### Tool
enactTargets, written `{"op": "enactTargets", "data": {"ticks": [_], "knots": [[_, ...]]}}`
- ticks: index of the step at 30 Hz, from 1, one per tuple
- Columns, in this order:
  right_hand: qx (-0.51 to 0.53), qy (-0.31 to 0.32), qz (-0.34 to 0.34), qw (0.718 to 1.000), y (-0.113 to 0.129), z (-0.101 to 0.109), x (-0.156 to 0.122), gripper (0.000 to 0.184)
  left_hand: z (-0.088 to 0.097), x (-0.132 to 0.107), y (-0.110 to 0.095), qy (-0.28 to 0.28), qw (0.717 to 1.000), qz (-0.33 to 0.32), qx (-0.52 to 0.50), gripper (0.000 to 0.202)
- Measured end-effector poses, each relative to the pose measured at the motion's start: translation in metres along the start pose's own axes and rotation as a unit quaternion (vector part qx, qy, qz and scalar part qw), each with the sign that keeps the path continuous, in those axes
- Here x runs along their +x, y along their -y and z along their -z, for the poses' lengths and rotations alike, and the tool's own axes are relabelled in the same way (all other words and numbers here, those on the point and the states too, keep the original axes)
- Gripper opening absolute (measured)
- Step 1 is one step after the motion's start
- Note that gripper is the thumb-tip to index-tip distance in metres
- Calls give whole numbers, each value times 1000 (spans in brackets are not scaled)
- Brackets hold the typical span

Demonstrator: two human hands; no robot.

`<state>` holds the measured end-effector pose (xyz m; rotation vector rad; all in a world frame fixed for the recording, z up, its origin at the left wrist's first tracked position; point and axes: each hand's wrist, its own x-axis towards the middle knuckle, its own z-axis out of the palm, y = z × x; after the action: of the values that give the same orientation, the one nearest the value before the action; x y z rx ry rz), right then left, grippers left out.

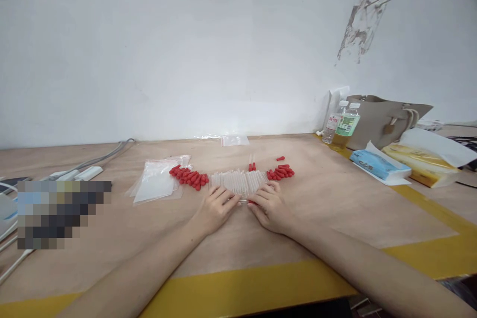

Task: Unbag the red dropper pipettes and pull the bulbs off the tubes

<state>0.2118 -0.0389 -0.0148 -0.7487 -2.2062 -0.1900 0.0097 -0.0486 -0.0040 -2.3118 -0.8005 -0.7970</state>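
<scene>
My left hand [219, 206] is closed, its fingertips on one end of a thin clear dropper tube [244, 201] lying crosswise between my hands. At the tube's other end, my right hand [271, 207] pinches a red rubber dropper bulb [253, 202], mostly covered by the fingers. Whether the tube sits inside the bulb I cannot tell. Just beyond both hands lies a row of clear tubes [231, 181]. One pile of red bulbs [189, 177] is to its left, a smaller pile [281, 172] to its right. Two droppers with red bulbs fitted [252, 166] lie behind the row.
Clear plastic bags [156, 181] lie left of the bulbs, and another bag [234, 140] is by the wall. A single red bulb [280, 158] lies apart. Bottles [346, 121], a grey handbag [383, 119] and tissue packs [380, 164] stand right; cables [97, 160] run left.
</scene>
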Motion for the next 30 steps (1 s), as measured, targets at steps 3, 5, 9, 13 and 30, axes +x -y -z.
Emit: {"op": "enactTargets", "data": {"ticks": [3,5,9,13,30], "knots": [[-9,-17,8,1000,1,-2,1,16,1,0,-2,7,1000,-28,8,12],[-23,-22,25,999,2,-2,1,17,3,0,-5,33,999,-31,2,13],[-46,-12,60,997,3,1,-1,19,6,-3,-11,70,997,-13,-27,19],[-56,1,49,997,-12,11,-8,20,12,-14,4,75,995,23,-54,24],[67,-114,-300,945,-87,31,1,35,-5,-26,60,38,955,293,40,22]]}}
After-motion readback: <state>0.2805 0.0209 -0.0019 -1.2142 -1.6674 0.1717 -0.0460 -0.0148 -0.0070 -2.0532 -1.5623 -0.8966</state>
